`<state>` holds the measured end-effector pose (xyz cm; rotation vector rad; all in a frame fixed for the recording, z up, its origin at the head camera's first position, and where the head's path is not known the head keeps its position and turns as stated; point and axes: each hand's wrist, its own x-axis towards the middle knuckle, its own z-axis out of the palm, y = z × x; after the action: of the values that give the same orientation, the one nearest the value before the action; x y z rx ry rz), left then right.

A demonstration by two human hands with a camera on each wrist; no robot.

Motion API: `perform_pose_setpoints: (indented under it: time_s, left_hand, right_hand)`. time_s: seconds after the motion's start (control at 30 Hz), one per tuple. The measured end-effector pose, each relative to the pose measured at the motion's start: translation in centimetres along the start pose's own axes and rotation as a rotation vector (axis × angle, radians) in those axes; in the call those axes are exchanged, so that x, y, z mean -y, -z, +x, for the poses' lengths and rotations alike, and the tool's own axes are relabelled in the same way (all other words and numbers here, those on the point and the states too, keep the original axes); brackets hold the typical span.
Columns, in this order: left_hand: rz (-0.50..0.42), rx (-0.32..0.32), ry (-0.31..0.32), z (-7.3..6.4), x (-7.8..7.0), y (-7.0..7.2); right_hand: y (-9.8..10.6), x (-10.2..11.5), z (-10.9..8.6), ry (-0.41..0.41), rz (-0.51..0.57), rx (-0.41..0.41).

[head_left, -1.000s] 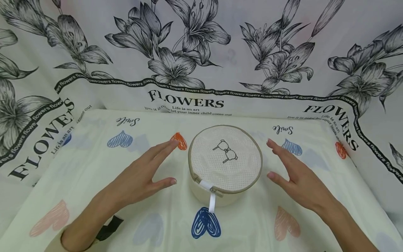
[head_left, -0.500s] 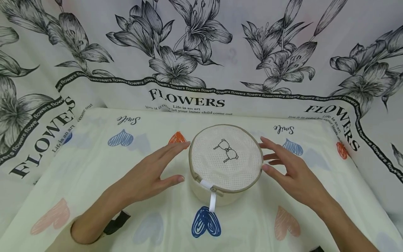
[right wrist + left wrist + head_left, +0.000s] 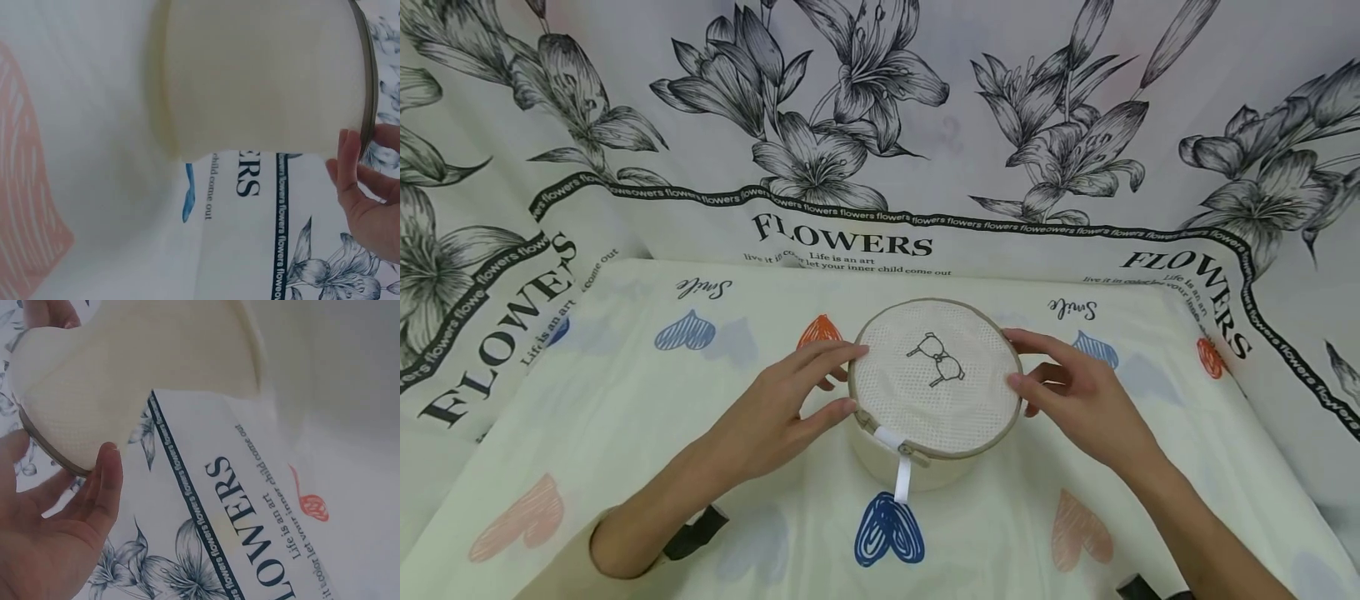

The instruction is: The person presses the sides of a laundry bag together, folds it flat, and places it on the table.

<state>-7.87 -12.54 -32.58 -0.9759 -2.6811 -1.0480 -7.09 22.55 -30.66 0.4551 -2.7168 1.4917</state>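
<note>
A round cream mesh laundry bag [image 3: 925,408] stands upright in the middle of the table, its flat top printed with a pair of glasses [image 3: 937,360]. A beige zip rings the top edge, and a white tab [image 3: 902,479] hangs from it at the front. My left hand [image 3: 782,417] grips the left rim between thumb and fingers; the left wrist view shows its fingertips against the mesh side [image 3: 62,419]. On the opposite side my right hand [image 3: 1082,400] pinches the rim, thumb on top. In the right wrist view its fingers lie along the bag's wall [image 3: 262,75] just under the zip.
A white cloth with coloured hearts [image 3: 890,530] covers the table. Behind and at the sides hangs a white curtain [image 3: 700,225] with black flower drawings and lettering. Black straps [image 3: 696,532] show near both forearms.
Both hands have come inward from either side of the bag and now hold its rim. The rim's right side has been drawn slightly inward; the bag otherwise stays in place.
</note>
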Motion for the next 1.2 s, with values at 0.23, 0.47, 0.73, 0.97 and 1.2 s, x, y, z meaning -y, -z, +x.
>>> perform_pose_setpoints:
  time_s: [0.23,0.47,0.73,0.97,1.2]
  left_hand:
    - [-0.065,-0.023,0.046,0.1,-0.9,-0.4]
    - [-0.133,-0.019,0.111,0.2,-1.1,-0.6]
    - [-0.242,-0.009,0.212,0.5,-1.2,-0.7]
    - [-0.343,-0.011,0.329,0.6,-1.3,-0.9]
    - [-0.393,0.009,0.372,0.5,-1.0,-1.0]
  right_hand:
    - [0.0,0.1,0.2,-0.103,0.098,0.048]
    - [-0.3,-0.3,0.2,-0.119,0.167,0.062]
    - [-0.6,-0.7,0.1,-0.171,0.173,0.046]
    - [-0.7,-0.9,0.1,-0.166,0.188,0.030]
    - [-0.9,-0.8,0.2,-0.180,0.241,0.059]
